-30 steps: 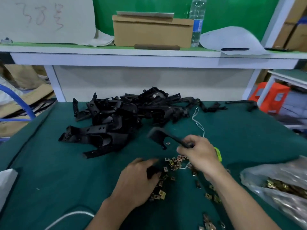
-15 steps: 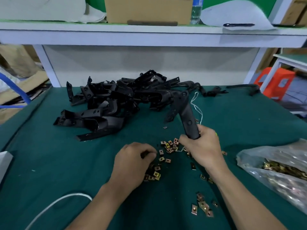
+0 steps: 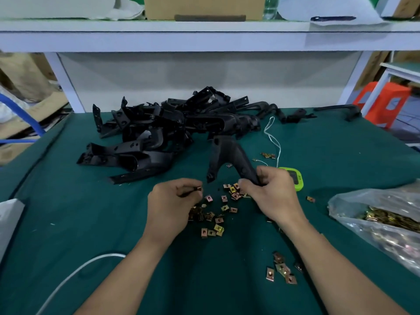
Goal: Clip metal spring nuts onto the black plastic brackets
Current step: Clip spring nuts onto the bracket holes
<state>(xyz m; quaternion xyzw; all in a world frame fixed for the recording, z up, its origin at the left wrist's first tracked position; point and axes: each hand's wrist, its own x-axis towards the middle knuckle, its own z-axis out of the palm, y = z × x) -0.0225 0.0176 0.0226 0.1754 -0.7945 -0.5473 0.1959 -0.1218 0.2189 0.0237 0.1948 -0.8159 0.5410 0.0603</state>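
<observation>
Landmark: bracket pile (image 3: 159, 133), a heap of black plastic brackets at the back of the green table (image 3: 68, 223).
Left hand (image 3: 172, 205): in front of the pile, on the person's side; fingers curled, thumb and forefinger pinched on 1 spring nut (image 3: 199, 189).
Right hand (image 3: 272, 196): in front of the pile's right end; fingers wrapped around the near end of 1 held bracket (image 3: 227, 155).
Held bracket: stood up from the right hand, its wide end just short of the pile's near edge. 1 side leg pointed down toward the pinched nut, close to it; contact could not be judged.
Loose nuts (image 3: 218, 212): scattered on the table between the 2 hands, nearer the person than the pile.
Second nut cluster (image 3: 283, 269): further from the pile, beside the right forearm.
Nut bag (image 3: 381, 219): clear plastic, well to the right of the pile, at the table's right edge.
Green device (image 3: 293, 178): right of the pile's front, partly behind the right hand.
White string (image 3: 273, 142): trailed from the pile's right end toward the device.
</observation>
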